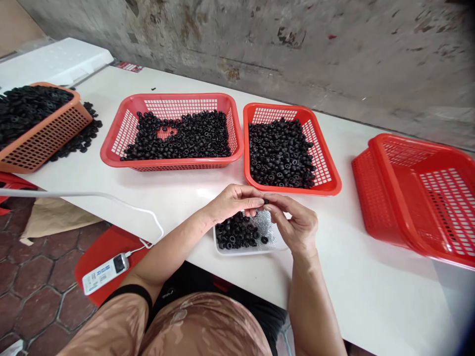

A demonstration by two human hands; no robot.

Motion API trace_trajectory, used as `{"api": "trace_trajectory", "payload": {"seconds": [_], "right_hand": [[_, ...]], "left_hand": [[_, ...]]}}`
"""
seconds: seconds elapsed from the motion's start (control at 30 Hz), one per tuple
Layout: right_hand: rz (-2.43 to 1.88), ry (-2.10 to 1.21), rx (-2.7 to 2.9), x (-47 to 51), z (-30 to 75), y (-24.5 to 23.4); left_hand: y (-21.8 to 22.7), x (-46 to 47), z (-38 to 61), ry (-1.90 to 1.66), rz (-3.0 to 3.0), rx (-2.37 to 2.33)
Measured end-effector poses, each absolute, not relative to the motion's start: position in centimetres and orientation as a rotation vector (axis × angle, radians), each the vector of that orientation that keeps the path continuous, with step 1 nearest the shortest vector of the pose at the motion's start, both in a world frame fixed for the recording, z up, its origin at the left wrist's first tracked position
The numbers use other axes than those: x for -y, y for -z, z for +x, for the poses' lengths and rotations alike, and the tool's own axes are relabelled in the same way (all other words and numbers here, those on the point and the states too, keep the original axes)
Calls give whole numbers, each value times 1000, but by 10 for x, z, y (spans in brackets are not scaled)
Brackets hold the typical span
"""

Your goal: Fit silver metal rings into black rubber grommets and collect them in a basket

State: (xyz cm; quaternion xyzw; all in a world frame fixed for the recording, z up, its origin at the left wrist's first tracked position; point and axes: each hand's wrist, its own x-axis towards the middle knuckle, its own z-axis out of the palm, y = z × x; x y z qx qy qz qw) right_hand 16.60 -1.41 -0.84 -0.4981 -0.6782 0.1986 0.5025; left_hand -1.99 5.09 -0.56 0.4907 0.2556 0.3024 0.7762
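Note:
My left hand (233, 202) and my right hand (293, 222) meet in the air above a small white tray (252, 251), their fingertips pinching a small black rubber grommet (266, 201) between them. The tray holds a heap of similar black rubber grommets (235, 232) on a glittery silver lining. Just beyond my hands stands a red plastic basket (293, 148) full of black grommets. To its left, a wider red basket (174, 106) holds a thinner layer of them, with some of its floor showing.
An orange basket (48, 133) of black grommets stands at the far left, with loose ones spilled beside it. Stacked empty red baskets (411, 198) sit at the right of the white table. A white cord and power adapter (106, 273) hang at the table's near left edge, and a stained concrete wall runs behind.

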Motion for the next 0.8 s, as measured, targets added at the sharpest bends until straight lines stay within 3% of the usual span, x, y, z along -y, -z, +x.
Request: {"api": "trace_trajectory", "payload": {"seconds": [0.33, 0.8], "right_hand": [[-1213, -520, 1461, 14, 170, 17], [-1197, -472, 1617, 11, 166, 6]], "left_hand": [[3, -49, -18, -727, 976, -540], [2, -48, -19, -755, 993, -602]]}}
